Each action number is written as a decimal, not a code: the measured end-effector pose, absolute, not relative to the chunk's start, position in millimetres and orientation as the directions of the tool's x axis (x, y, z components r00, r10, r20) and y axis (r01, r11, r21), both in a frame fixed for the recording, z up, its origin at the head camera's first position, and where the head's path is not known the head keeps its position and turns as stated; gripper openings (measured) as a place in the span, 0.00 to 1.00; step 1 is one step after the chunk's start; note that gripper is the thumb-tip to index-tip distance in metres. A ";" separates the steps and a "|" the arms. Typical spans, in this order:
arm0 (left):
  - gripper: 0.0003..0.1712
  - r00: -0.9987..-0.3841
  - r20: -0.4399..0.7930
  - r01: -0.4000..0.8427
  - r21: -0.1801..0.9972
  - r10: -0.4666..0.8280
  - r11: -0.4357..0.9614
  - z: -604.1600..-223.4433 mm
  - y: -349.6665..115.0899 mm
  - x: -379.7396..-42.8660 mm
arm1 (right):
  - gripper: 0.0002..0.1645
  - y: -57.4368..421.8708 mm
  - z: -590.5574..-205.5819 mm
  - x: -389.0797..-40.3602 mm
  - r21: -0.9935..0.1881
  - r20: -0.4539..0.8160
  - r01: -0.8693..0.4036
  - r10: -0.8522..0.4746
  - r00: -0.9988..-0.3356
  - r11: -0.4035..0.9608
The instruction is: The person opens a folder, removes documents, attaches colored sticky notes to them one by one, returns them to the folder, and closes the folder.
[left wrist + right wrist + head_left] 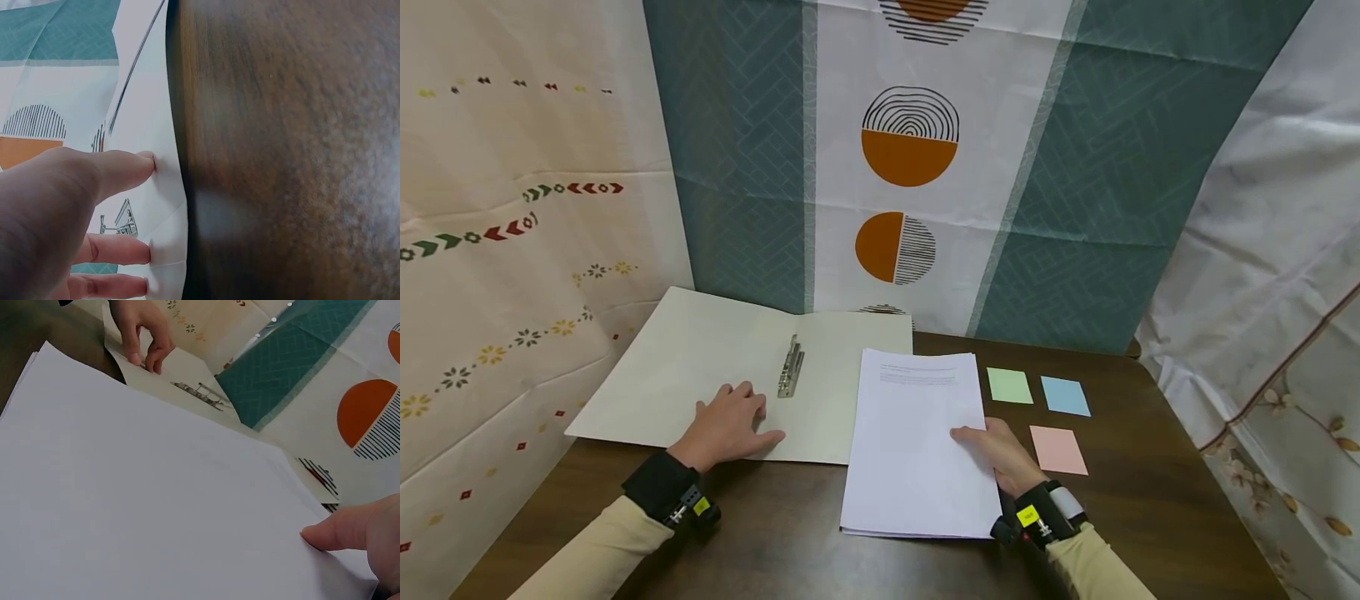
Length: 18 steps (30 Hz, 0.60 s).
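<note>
A cream folder (715,350) lies spread flat on the table, with a metal clip (791,368) near its fold. My left hand (727,422) rests on the folder below the clip, thumb and fingertips touching its surface with nothing gripped; the left wrist view shows the thumb (125,170) near the folder's edge. A stack of white paper sheets (917,450) overlaps the folder's right side, a few printed lines on the top sheet. My right hand (1000,454) holds the stack by its right edge, thumb on top. The fingers beneath are hidden.
Right of the paper, a green sticky note (1010,386), a blue sticky note (1065,396) and a pink sticky note (1058,450) lie on the brown table (760,533). Patterned curtains (745,167) hang behind the table and along both sides.
</note>
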<state>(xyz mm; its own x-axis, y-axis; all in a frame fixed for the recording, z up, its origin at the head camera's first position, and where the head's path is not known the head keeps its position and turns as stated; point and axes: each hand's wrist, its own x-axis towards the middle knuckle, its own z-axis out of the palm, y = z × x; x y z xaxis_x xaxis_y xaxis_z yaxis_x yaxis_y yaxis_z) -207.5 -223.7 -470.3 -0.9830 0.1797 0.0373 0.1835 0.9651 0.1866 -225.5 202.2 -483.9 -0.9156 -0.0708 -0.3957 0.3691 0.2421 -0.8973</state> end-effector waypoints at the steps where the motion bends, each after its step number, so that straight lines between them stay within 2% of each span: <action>1: 0.28 -0.983 0.038 0.184 0.184 0.180 0.966 -470.6 -223.5 -207.6 | 0.26 201.9 -483.8 -225.7 -0.895 -0.398 0.371 -0.069 -0.915 0.246; 5: 0.28 -0.983 0.034 0.186 0.175 0.183 0.967 -471.4 -223.3 -207.6 | 0.29 201.4 -480.0 -227.4 -0.868 -0.412 0.376 -0.045 -0.910 0.325; 12: 0.27 -0.982 0.035 0.189 0.172 0.186 0.967 -469.3 -221.2 -209.1 | 0.42 214.5 -460.5 -228.4 -0.783 -0.434 0.379 0.005 -0.901 0.493; 18: 0.28 -0.982 0.031 0.190 0.154 0.187 0.970 -466.7 -220.8 -207.6 | 0.38 238.8 -452.0 -224.9 -0.792 -0.438 0.372 -0.027 -0.898 0.484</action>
<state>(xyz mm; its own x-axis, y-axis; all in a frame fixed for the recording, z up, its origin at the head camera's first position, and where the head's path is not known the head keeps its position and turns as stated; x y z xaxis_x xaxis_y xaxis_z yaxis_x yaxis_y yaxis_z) -207.6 -220.8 -466.7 -0.9818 0.1872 0.0312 0.1897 0.9697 0.1536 -224.9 238.8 -452.0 -0.8983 -0.0272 -0.4385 0.3720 0.4837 -0.7923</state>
